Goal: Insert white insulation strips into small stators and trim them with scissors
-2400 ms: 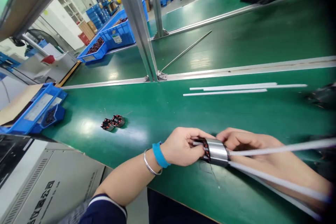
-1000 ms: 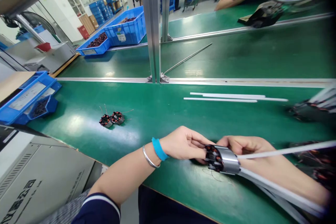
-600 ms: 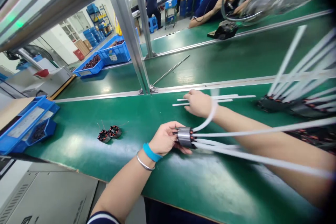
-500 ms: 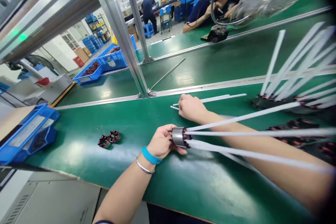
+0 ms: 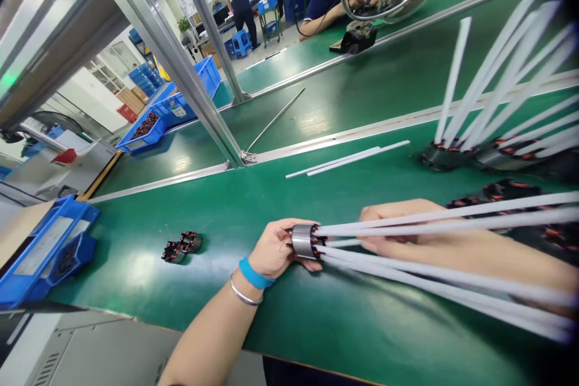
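The left hand [image 5: 271, 247], wearing a blue band [image 5: 256, 274] and a silver bangle [image 5: 244, 294], holds a metal ring [image 5: 302, 241] wound with copper-coloured wire, just above the near part of the green tabletop [image 5: 253, 208]. Its fingers [image 5: 313, 265] are curled around the ring—some above, some below—and closed on it. The ring lies on its side, its right end facing the right hand [image 5: 416, 247]. Several white rods [image 5: 384, 268] stick out of that end and fan to the right, passing in front of the right hand and forearm.

The right hand's fingers are drawn together, pinching a short rod [image 5: 346, 243] that points left at the ring. Its tip is at the ring's right end; how far in it goes, I cannot tell. The rods in front partly hide these fingers.

Beyond the hands, two loose rods [image 5: 357, 158] lie side by side on the tabletop. To the left sit two small wound rings [image 5: 190, 242], touching. On the right, a wound base [image 5: 446, 155] bristles with upright rods—blurred toward the edge—and more wound parts [image 5: 506, 190] lie nearer. A blue tray [image 5: 84, 240] stands at far left. Across the bench frame, a person's forearm [image 5: 323, 19] rests on the far surface.
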The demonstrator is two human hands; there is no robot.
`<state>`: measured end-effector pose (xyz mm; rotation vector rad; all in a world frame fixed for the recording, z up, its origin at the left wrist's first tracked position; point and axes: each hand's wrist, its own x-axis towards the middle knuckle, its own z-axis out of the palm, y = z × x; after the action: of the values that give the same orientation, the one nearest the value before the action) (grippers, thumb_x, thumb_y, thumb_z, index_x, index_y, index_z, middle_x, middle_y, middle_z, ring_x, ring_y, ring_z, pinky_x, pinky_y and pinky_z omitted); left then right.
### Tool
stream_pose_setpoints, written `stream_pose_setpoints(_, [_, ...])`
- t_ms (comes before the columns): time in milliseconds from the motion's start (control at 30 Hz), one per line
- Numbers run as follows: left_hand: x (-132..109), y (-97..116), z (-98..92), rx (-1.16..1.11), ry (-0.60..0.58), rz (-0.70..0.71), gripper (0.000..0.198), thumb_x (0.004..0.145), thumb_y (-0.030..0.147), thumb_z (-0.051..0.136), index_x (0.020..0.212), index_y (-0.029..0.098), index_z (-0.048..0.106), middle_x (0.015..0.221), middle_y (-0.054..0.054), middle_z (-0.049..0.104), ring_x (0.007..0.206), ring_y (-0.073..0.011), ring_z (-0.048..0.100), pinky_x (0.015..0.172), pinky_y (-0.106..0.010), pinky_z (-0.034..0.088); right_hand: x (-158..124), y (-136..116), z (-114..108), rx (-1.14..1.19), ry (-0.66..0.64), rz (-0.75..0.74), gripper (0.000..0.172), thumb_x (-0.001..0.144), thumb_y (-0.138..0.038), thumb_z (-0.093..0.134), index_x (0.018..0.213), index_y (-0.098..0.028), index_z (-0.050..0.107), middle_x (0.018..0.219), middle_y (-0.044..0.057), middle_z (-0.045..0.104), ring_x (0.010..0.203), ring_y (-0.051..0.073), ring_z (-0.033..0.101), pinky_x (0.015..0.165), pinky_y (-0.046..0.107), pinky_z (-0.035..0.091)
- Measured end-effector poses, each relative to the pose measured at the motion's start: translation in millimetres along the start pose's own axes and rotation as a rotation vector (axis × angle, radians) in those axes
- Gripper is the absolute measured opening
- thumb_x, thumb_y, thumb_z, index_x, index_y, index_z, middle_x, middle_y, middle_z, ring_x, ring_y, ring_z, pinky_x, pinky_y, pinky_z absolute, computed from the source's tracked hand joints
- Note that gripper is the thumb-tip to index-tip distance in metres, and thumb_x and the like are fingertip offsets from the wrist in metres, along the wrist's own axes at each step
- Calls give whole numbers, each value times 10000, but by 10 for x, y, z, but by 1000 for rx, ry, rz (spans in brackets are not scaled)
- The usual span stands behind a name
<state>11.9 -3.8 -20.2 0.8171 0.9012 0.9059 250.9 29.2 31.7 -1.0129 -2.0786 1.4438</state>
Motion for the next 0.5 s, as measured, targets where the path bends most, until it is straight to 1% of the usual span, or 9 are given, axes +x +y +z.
stream_pose_setpoints(133, [11,-2,12,-57,-25,-98,502,603,317,768,1042,88,679,743,-95,717,566,-218,692,499,-279,553,119,132,174,211,39,16,375,697,-569,697,726,-195,682,723,34,645,656,168,567,575,269,442])
stream_pose_setpoints(200, [3,2,39,-72,-34,-124,519,575,263,742,1055,75,682,751,-102,718,606,-236,704,526,-285,557,167,219,254,294,57,63,370,643,-538,748,743,-188,682,711,33,656,649,169,580,583,268,458])
stream_pose_setpoints(267, [-14,-8,79,-40,-30,-120,564,559,233,745,1097,76,674,785,-110,722,654,-241,712,559,-280,557,194,292,322,341,77,104,362,585,-505,783,667,-188,628,627,8,617,576,145,545,540,255,442])
stream_pose_setpoints(367, [-38,-62,138,64,2,-88,603,594,280,782,1149,82,655,882,-136,725,683,-214,706,581,-266,547,209,349,407,365,108,134,421,552,-527,774,575,-201,508,549,-15,551,514,125,498,482,243,399])
stream_pose_setpoints(433, [-43,-116,162,136,51,-63,579,616,309,780,1132,72,663,899,-142,721,641,-175,681,566,-258,535,210,364,447,386,120,168,436,533,-538,773,585,-202,501,552,-11,552,507,127,494,463,239,382])
stream_pose_setpoints(500, [-42,-165,173,200,107,-44,519,628,255,750,1106,67,676,840,-116,719,582,-128,639,545,-237,514,208,378,470,379,141,192,426,522,-527,782,598,-199,522,542,-17,534,491,116,463,441,230,345])
